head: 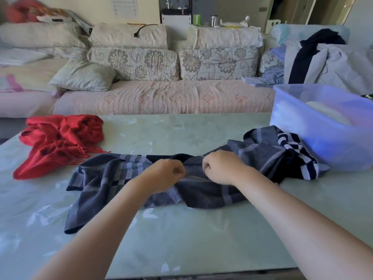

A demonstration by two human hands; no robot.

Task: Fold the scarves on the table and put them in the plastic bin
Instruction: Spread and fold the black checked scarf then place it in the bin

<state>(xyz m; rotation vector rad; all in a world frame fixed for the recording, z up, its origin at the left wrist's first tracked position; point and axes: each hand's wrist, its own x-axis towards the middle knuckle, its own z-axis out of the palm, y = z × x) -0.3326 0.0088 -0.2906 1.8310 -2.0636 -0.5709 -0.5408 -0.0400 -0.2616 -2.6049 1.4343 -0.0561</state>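
Both bare forearms reach straight out over the counter [181, 243], and the two hands sit knuckles-up, close together. The left hand [167, 174] has its fingers curled under, pinching a fold of the blue checked scarf [109, 180]. The right hand [221, 166] is curled the same way, nipping the cloth just beside it, with a small ridge of fabric bunched between them.

The scarf lies stretched sideways across the counter. Its left end spreads flat toward eight o'clock from the hands, and its right end is heaped in soft folds at two o'clock, touching the foot of the plastic bin [331, 138]. The weave is a muted blue-grey with dark bands and a bolder navy-and-white check near the bin.

The bin is translucent, bluish and round-cornered. Something pale shows through its wall, but I cannot tell what.

At ten o'clock a red scarf [58, 142] lies crumpled, its fringe trailing toward the blue one. The counter is glossy pale green with faint leaf patterns.

Beyond, at twelve o'clock, stands a quilted sofa [161, 96] with flowered cushions, and clothes [323, 59] are piled at its right end.
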